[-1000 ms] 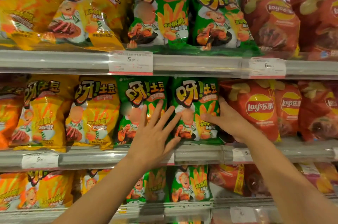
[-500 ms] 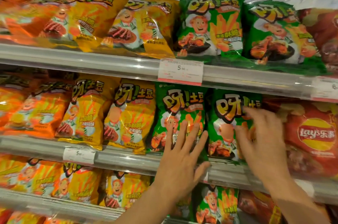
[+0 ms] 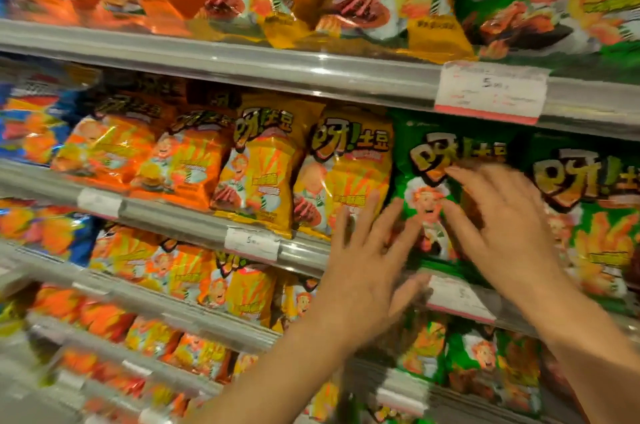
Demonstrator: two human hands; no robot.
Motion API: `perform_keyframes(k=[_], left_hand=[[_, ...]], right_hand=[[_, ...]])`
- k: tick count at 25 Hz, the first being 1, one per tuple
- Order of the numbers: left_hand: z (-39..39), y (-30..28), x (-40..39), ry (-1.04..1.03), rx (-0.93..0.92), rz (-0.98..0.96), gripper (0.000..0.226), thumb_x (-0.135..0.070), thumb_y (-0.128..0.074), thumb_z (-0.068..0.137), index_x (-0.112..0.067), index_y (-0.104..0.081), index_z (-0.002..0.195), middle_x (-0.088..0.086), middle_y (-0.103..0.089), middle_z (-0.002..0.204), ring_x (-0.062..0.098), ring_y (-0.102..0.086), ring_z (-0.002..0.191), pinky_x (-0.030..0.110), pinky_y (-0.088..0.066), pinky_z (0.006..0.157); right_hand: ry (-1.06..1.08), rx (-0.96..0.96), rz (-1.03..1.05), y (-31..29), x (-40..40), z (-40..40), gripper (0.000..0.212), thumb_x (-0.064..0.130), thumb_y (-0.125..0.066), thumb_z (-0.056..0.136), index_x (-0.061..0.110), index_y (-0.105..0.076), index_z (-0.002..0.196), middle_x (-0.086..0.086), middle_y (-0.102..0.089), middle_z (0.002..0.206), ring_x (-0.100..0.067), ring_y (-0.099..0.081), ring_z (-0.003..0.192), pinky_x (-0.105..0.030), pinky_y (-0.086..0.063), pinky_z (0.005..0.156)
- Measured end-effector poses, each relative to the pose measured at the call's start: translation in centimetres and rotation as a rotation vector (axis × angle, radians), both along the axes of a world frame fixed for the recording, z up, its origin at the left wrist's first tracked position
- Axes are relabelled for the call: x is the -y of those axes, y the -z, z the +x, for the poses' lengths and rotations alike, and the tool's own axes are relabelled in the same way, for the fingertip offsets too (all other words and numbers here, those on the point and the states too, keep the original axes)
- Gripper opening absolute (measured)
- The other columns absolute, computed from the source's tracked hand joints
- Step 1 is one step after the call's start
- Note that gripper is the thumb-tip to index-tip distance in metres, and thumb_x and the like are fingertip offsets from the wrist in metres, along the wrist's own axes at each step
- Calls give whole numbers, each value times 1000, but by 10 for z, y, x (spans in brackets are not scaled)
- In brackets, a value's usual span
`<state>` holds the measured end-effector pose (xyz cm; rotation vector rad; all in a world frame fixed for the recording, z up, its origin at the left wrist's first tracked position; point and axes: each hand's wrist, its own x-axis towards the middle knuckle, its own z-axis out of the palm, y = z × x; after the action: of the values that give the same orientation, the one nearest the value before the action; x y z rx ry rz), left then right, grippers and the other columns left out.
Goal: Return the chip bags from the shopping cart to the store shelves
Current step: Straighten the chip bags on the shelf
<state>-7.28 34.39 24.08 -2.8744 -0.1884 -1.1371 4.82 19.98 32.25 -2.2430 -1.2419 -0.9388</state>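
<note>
Head view, frame motion-blurred, worst at far left.

Far left of both hands: blue bags [image 3: 24,132] on the middle shelf, detail unreadable. Next, orange bags [image 3: 114,153], then two yellow bags [image 3: 263,177] standing upright on the middle shelf rail [image 3: 194,221]. A small price tag [image 3: 251,243] sits on that rail, left of the left fingertips.

Left hand [image 3: 363,271]: fingers straight and spread, released, holding nothing. Fingertips [image 3: 372,202] point up and lie over the seam between the right yellow bag and the green bag [image 3: 429,160]; cannot tell whether they touch or hover. Thumb extends right across the rail, beside a second price tag [image 3: 457,299].

Green bag: upright on the middle shelf, between the yellow row and another green bag [image 3: 595,215]. It stands directly behind and between the fingers of both hands.

Right hand [image 3: 502,236]: fingers straight, slightly fanned, pointing up-left, released, gripping nothing. Its fingertips [image 3: 457,172] lie flat over the green bag's front near the printed logo; contact likely but blurred.

Above the fingers: upper shelf with yellow and green bags, large price tag [image 3: 490,91] on its rail. Below the wrists: lower shelves with more orange, yellow and green bags.
</note>
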Motion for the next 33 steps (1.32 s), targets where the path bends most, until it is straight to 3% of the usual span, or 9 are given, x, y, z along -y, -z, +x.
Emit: perform_keyframes(k=[5, 8, 10, 13, 18, 23, 27, 30, 33], left_hand=[[-55, -6, -121, -235, 61, -54, 68, -52, -57, 94, -19, -43, 151, 16, -32, 160, 43, -18, 151, 66, -26, 113], [-58, -16, -172, -206, 9, -62, 80, -62, -56, 89, -23, -33, 156, 15, -21, 164, 43, -9, 153, 66, -18, 118], [-51, -23, -190, -118, -2, -114, 90, -66, -57, 86, -28, -22, 159, 12, -10, 167, 41, 4, 153, 64, -8, 119], [-43, -24, -199, -69, 15, -232, 102, -56, -67, 82, -28, -9, 160, 13, -4, 167, 43, 7, 152, 62, -6, 121], [-47, -23, -211, 51, -3, -322, 106, -41, -72, 82, -27, -2, 160, 14, 1, 167, 44, 7, 150, 60, -3, 122], [-44, -34, -217, 95, 78, -375, 92, -55, -56, 90, -29, -3, 160, 11, -2, 166, 47, 4, 150, 61, -7, 121], [-37, -46, -220, -29, -13, -299, 91, -59, -56, 88, -24, -9, 159, 17, -14, 162, 51, -8, 146, 63, -16, 119], [-36, -40, -213, -55, -62, -279, 96, -57, -57, 89, -27, 1, 159, 14, -9, 163, 48, -5, 148, 61, -15, 120], [-45, -27, -211, 19, -6, -189, 90, -52, -55, 93, -23, -3, 161, 14, -5, 167, 45, 2, 152, 63, -15, 120]], right_hand=[[-192, -203, 26, 26, -67, -56, 44, 34, -59, 96, 26, -53, 139, 9, -48, 132, -13, -42, 126, -27, -33, 99], [-64, -214, 8, 43, -113, -74, 57, 36, -65, 96, 26, -45, 148, 5, -39, 150, -18, -30, 143, -40, -34, 114], [89, -247, 28, 46, -140, -82, 72, 43, -66, 94, 28, -32, 156, 0, -23, 164, -24, -11, 154, -48, -21, 124], [257, -375, 94, 49, -163, -87, 88, 53, -63, 92, 30, -13, 161, -2, 1, 169, -22, 8, 156, -46, -9, 125], [370, -455, 54, 36, -164, -83, 100, 40, -75, 87, 19, -12, 162, -11, -5, 168, -33, -6, 155, -48, -14, 126], [503, -441, 176, 30, -196, -90, 120, 77, -67, 72, 20, -7, 160, -13, -11, 166, -37, -11, 153, -54, -22, 123], [597, -423, 82, 40, -205, -87, 114, 63, -68, 82, 18, 0, 161, -16, -4, 168, -38, -3, 155, -56, -20, 123], [551, -440, 77, 39, -199, -86, 110, 53, -72, 84, 18, -1, 161, -15, -6, 168, -36, -3, 156, -55, -19, 124], [481, -357, 58, 48, -197, -100, 99, 49, -66, 90, 26, -1, 161, -9, 3, 170, -32, 4, 157, -56, -12, 125]])
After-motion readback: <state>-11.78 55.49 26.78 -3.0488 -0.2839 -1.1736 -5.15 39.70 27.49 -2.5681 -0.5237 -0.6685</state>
